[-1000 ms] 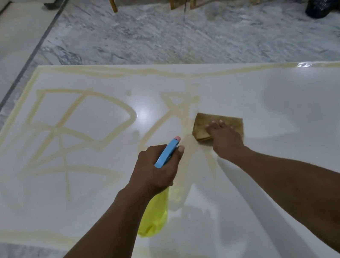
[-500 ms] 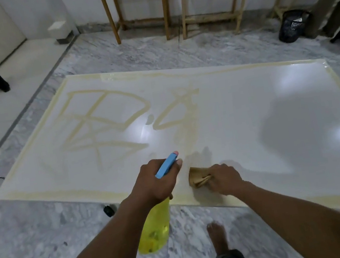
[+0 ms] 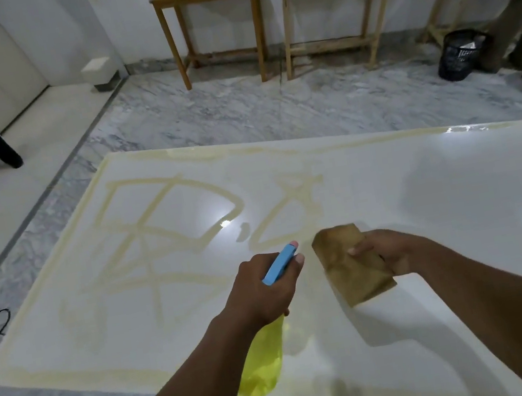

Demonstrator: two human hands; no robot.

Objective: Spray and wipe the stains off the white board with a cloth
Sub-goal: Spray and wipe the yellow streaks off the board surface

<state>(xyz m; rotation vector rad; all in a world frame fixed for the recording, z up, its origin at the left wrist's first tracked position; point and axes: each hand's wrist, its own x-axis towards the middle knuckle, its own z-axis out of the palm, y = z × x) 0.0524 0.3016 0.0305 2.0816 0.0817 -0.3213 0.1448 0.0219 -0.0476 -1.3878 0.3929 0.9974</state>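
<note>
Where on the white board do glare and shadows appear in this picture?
In the head view, the white board shows a strong glare spot near its right edge, a smaller one near its middle and a streak on its far edge; in the same view, the cloth and the right hand cast a soft shadow just below them.

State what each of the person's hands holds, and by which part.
The left hand grips the spray bottle round its neck, below the blue head. The right hand holds the brown cloth by its right edge.

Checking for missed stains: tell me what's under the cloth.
White board and a shadow show below the cloth, held by the right hand; the patch behind it is covered.
</note>
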